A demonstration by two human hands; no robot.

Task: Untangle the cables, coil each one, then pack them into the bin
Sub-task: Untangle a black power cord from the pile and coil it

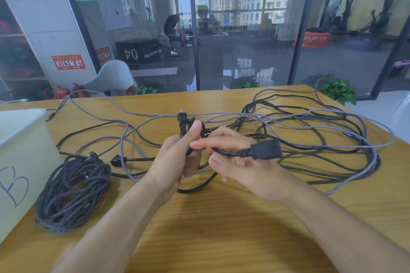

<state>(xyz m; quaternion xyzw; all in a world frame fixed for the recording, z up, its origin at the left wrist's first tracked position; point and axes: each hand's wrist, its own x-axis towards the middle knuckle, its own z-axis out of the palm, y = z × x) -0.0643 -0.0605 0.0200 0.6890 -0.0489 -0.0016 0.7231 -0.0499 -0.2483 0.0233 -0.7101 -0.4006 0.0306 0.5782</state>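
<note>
My left hand (177, 159) grips a black power cable just below its pronged plug (182, 121), which points up and away. My right hand (235, 157) pinches the same black cable close to its rectangular socket end (265, 149). Behind and to the right of both hands, black and grey braided cables lie in a loose tangle (310, 139) on the wooden table (221, 217). A dark braided cable (71, 192) sits coiled at the left, beside the white bin (22, 161) marked "B". What the bin contains is hidden.
A grey braided cable (106, 97) runs across the far left of the table toward its back edge. A small black angled plug (115, 160) lies left of my left hand. A glass wall, a grey chair (115, 77) and green plants (337, 90) stand beyond the table.
</note>
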